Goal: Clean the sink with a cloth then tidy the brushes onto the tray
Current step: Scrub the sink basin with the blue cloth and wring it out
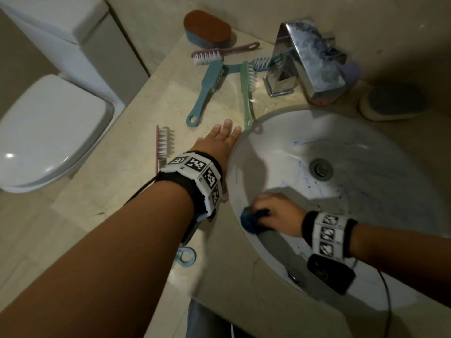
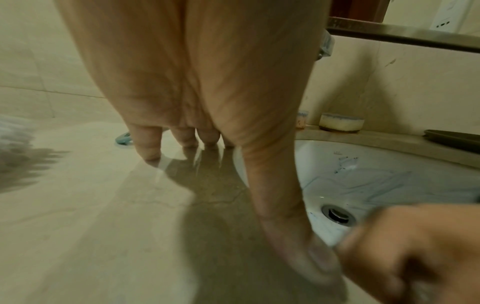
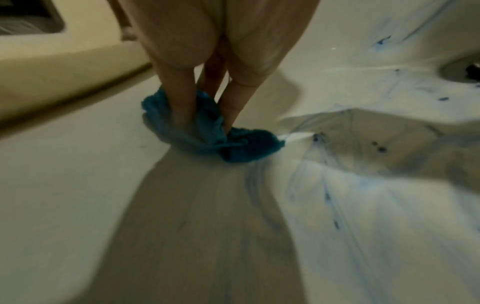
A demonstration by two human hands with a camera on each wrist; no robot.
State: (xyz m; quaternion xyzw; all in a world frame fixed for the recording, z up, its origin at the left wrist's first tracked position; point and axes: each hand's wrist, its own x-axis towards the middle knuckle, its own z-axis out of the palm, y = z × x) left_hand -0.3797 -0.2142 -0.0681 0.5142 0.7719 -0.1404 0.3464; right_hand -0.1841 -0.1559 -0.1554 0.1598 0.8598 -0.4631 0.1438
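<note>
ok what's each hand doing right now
Left hand: open, flat on the beige stone counter.
Right hand: gripping the bunched blue cloth in the white sink.

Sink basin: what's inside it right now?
Inside the sink: the right hand pressing a blue cloth against the near wall, blue smears and the drain. The basin surface under the cloth and hand is covered.

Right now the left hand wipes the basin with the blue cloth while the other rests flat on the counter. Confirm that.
Wrong hand: the right hand wipes the basin with the blue cloth, as the head view shows. The left hand rests flat on the counter.
</note>
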